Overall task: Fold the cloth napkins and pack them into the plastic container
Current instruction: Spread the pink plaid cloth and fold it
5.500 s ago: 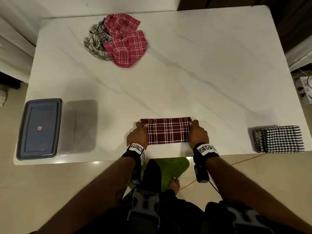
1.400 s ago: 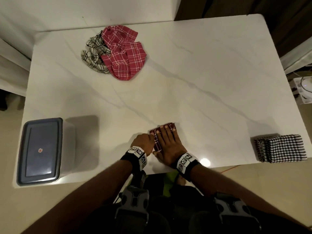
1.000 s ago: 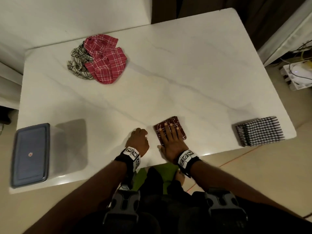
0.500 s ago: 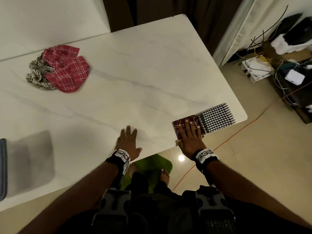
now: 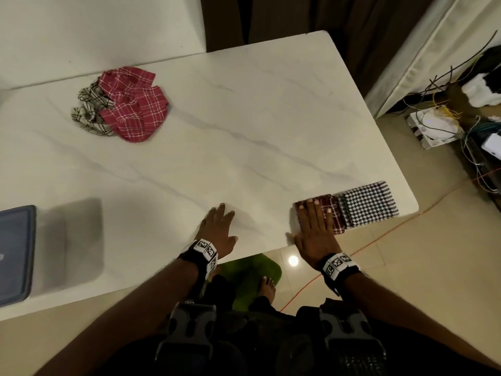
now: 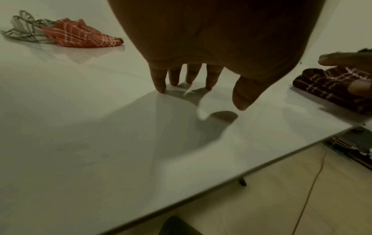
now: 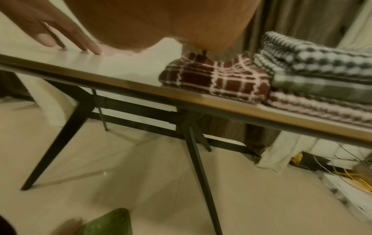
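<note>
A folded dark maroon plaid napkin lies near the table's front right edge, right against a folded black-and-white checked napkin stack. My right hand lies flat on the maroon napkin with straight fingers. The checked stack sits right beside it. My left hand rests on bare table, fingers spread, fingertips touching the surface. The maroon napkin shows at the right of the left wrist view. The grey-lidded plastic container stands at the far left edge.
A crumpled red plaid napkin and a cream-and-black plaid napkin lie in a heap at the back left of the white marble table. Cables and boxes clutter the floor to the right. A green mat lies under the table edge.
My right hand has slid the folded maroon napkin rightward along the front edge until it sits against the checked stack. My left hand let go and now rests flat on the table.
</note>
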Demonstrator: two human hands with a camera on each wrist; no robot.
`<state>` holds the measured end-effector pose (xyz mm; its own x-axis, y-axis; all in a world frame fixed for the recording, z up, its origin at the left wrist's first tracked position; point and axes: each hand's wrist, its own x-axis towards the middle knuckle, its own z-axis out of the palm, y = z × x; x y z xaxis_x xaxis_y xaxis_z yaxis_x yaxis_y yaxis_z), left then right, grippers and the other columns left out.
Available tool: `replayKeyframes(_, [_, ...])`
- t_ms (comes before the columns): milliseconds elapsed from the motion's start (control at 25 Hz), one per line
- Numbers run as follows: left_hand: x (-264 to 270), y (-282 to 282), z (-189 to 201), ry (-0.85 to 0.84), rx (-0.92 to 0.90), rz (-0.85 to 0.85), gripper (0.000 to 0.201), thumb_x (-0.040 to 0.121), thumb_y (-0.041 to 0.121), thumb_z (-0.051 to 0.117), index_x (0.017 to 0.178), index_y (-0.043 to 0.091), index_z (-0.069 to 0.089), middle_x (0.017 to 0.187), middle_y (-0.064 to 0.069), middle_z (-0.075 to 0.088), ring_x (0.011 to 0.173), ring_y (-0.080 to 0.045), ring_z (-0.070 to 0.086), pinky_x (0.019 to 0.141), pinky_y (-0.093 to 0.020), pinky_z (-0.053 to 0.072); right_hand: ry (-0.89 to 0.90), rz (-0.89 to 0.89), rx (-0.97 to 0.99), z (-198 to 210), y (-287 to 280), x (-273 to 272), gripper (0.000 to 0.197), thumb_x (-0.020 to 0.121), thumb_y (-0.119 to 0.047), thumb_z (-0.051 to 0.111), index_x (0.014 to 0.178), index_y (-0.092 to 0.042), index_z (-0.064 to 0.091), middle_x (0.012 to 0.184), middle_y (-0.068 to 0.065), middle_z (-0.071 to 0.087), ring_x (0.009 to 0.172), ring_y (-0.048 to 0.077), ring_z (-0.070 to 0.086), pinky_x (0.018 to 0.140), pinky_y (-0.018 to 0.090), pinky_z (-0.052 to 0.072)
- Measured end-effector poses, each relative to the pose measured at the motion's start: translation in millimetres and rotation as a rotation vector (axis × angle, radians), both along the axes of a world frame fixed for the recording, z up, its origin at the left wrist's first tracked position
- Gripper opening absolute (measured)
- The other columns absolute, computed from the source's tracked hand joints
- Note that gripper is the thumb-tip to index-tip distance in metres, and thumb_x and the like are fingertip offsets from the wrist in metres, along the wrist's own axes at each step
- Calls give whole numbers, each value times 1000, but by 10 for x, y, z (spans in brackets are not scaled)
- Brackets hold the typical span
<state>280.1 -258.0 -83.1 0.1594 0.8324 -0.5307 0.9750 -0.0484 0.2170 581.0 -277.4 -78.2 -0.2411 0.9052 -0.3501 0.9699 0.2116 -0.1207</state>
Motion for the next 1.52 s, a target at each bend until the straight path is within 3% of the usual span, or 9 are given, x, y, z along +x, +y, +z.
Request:
replayKeyframes(120, [-311, 127, 45, -194, 113, 26, 51, 92, 28, 56, 141, 18, 45, 158, 1, 24, 144, -23, 24, 119, -39, 21, 21, 207, -74, 69, 210, -527, 73, 98, -56, 11, 154, -9, 5, 160, 18, -11, 147, 35, -14, 119, 56, 0])
replayKeyframes(240, [-850, 362, 125, -213, 160, 106, 42, 89, 19, 56, 130, 11, 56, 150, -3, 39, 139, -23, 34, 115, -34, 26, 60, 294, -149, 52, 697, -1263, 87, 89, -65, -6, 153, -11, 16, 161, 17, -8, 148, 35, -12, 119, 51, -6])
replayKeyframes(440, [-2001, 980, 138, -107, 154, 278, 48, 87, 32, 46, 126, 7, 59, 135, -15, 52, 127, -36, 46, 107, -41, 36, 60, 298, -220, 57, 1552, -2609, 67, 99, -48, 30, 155, -24, 2, 160, 11, -18, 147, 35, -17, 118, 55, -3])
replayKeyframes(600, [-2641, 1582, 228, -75, 192, 297, 39, 91, 25, 55, 127, 11, 57, 133, -11, 51, 123, -31, 47, 105, -40, 38, 17, 256, -276, -25, 1949, -3220, 70, 97, -45, 43, 154, -36, 3, 161, 6, -17, 145, 42, -16, 113, 66, 4])
replayKeyframes(960, [-2621, 2692, 183, -163, 187, 212, 39, 96, 20, 51, 134, 13, 55, 145, -11, 45, 137, -30, 37, 116, -33, 23, 16, 147, -331, -128, 2053, -3333, 76, 96, -34, 54, 152, -42, 3, 161, 0, -20, 144, 38, -24, 113, 66, -1])
replayKeyframes(1120, [-2525, 2817, 316, -210, 313, 259, 28, 95, 14, 50, 118, 11, 66, 125, -11, 62, 117, -31, 55, 102, -37, 41, 56, 127, -339, -153, 2058, -3301, 76, 95, -32, 55, 151, -44, 6, 161, -3, -20, 144, 34, -26, 114, 63, -6])
replayKeyframes(1320, [-2305, 2253, 611, -142, 210, -224, 52, 87, -5, 48, 128, 26, 60, 141, 1, 52, 126, -23, 51, 100, -32, 41, 127, 128, -352, -156, 2076, -3264, 74, 92, -38, 58, 150, -46, 13, 161, -9, -15, 146, 31, -22, 114, 61, -5])
replayKeyframes(1440, [-2201, 1775, 586, -136, 118, -321, 55, 86, -4, 47, 128, 28, 59, 137, 2, 56, 125, -25, 53, 99, -35, 44, 203, 161, -391, 103, 2257, -3112, 69, 88, -47, 62, 148, -32, 32, 159, 1, 19, 146, 31, 15, 114, 51, 21])
replayKeyframes(1520, [-2070, 1516, 659, -175, 134, -290, 50, 88, -1, 48, 126, 28, 62, 133, 4, 59, 119, -25, 58, 95, -34, 47, 307, 98, -291, 370, 2332, -2931, 72, 85, -34, 70, 148, -21, 35, 151, 9, 38, 138, 28, 36, 111, 38, 32])
